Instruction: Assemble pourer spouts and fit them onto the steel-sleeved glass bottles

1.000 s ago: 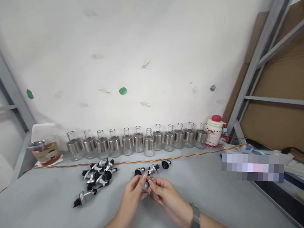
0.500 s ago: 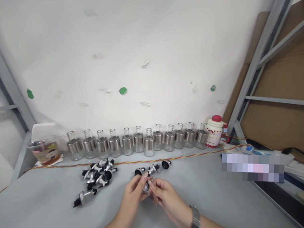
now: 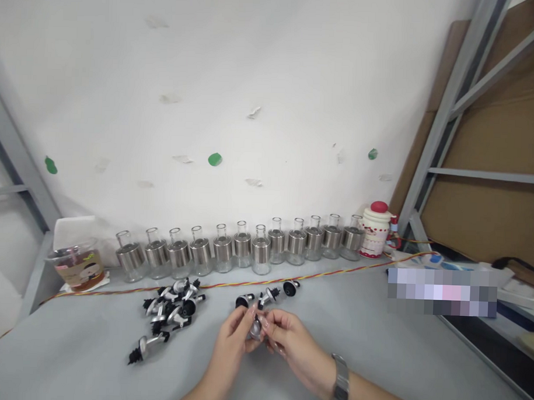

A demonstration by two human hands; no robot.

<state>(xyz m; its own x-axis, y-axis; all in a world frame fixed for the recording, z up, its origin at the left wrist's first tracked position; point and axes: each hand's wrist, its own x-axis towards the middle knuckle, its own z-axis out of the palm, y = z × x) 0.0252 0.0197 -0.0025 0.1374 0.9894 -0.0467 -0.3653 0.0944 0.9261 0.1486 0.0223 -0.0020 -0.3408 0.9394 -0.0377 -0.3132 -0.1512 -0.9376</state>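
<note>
Low over the grey table, my left hand (image 3: pixel 233 336) and my right hand (image 3: pixel 287 336) meet, both closed on one silver bottle pourer (image 3: pixel 256 328). Fingers of both hands cover much of it. Just beyond my fingertips lie a black-and-silver pourer (image 3: pixel 245 300), another on its side (image 3: pixel 270 295) and a third with its dark underside showing (image 3: pixel 291 289). To the left is a heap of several pourers (image 3: pixel 176 305), and a single pourer (image 3: pixel 144 347) rests nearer me.
Several glass bottles with steel collars (image 3: pixel 201 251) stand in a row along the wall. A red-and-yellow twisted cord (image 3: pixel 229 284) runs before them. A plastic tub (image 3: pixel 80 269) sits at the left, a white jar with a red lid (image 3: pixel 374 232) at the right.
The pourer in my hands has turned slightly, so more of its silver face shows between my fingers. The things on the table stay in place; the view has shifted a little.
</note>
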